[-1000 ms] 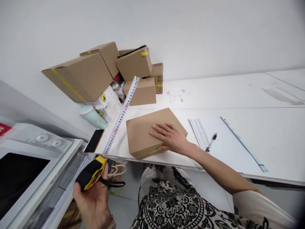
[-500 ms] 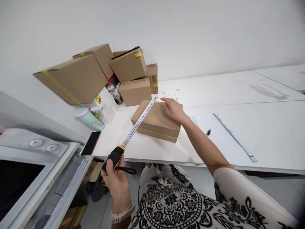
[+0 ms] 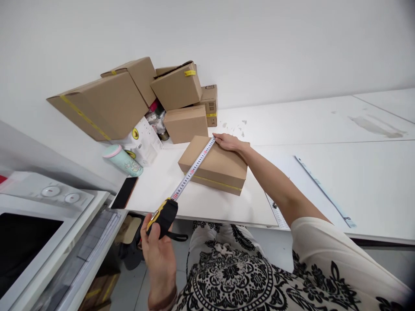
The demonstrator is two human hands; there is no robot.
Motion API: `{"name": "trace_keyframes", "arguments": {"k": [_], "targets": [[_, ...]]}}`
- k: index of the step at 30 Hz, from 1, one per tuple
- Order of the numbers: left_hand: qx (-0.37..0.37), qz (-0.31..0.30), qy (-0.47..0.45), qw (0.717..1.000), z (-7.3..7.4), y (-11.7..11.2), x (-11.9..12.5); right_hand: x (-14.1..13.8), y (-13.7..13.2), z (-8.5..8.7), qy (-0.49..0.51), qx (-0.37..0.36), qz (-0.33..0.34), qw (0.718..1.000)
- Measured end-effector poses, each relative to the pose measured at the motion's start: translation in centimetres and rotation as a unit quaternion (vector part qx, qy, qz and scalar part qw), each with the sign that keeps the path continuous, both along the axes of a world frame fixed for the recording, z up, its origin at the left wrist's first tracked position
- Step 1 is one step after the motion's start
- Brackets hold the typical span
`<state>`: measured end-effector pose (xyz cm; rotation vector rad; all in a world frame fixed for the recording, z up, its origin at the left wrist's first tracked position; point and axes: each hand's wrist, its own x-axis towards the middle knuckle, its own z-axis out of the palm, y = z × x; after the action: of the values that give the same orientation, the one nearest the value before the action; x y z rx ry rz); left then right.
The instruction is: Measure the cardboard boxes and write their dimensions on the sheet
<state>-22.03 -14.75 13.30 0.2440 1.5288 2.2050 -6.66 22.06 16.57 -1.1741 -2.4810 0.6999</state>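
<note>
A flat cardboard box (image 3: 216,167) with a yellow tape band lies on the white table (image 3: 324,129) near its front edge. My left hand (image 3: 158,250) is closed around a black-and-yellow tape measure case (image 3: 164,216) below the table edge. Its white blade (image 3: 193,168) runs up and right across the box top. My right hand (image 3: 227,141) rests on the box's far edge, fingers pinching the blade's tip there.
A pile of cardboard boxes (image 3: 129,95) leans against the wall at the back left. Beside it lie a mint-green bottle (image 3: 122,160) and a black phone (image 3: 126,192). Paper sheets with a pen (image 3: 275,206) and a ruler (image 3: 324,192) lie right of my arm. A white machine (image 3: 42,216) stands left.
My right hand slid left along the box's far edge and now holds the blade's tip. The blade settled flat across the box. My left hand shifted slightly right with the case.
</note>
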Motion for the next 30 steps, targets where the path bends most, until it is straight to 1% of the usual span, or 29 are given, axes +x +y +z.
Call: {"name": "trace_keyframes", "arguments": {"k": [2,4,8,11,13,15,18,25,30], "targets": [[-0.051,-0.056,-0.012,0.997,0.1,-1.0,0.3,-0.1,0.1,0.5,-0.012,-0.036,-0.021,0.999],[-0.09,-0.1,-0.024,0.991,0.1,-1.7,0.5,-0.2,0.2,0.8,-0.022,-0.054,-0.035,0.998],[-0.112,-0.176,0.009,0.978,0.3,-2.4,0.8,-0.2,0.6,0.7,-0.02,-0.056,-0.04,0.997],[-0.137,-0.248,0.027,0.959,0.4,-2.6,0.7,0.0,1.2,0.5,0.01,-0.078,-0.034,0.996],[-0.15,-0.275,0.042,0.949,0.3,-2.6,0.6,0.1,1.6,0.3,0.029,-0.096,-0.031,0.995],[-0.154,-0.286,0.064,0.944,0.2,-2.6,0.6,0.1,1.9,0.2,0.042,-0.103,-0.03,0.993],[-0.151,-0.283,0.089,0.943,0.0,-2.5,0.6,0.1,2.1,0.0,0.05,-0.099,-0.035,0.993],[-0.137,-0.306,0.086,0.938,-0.4,-2.6,0.7,0.0,2.4,-0.6,0.057,-0.103,-0.04,0.992],[-0.131,-0.308,0.095,0.937,-0.5,-2.9,0.6,0.0,2.3,-0.5,0.064,-0.119,-0.038,0.99]]}}
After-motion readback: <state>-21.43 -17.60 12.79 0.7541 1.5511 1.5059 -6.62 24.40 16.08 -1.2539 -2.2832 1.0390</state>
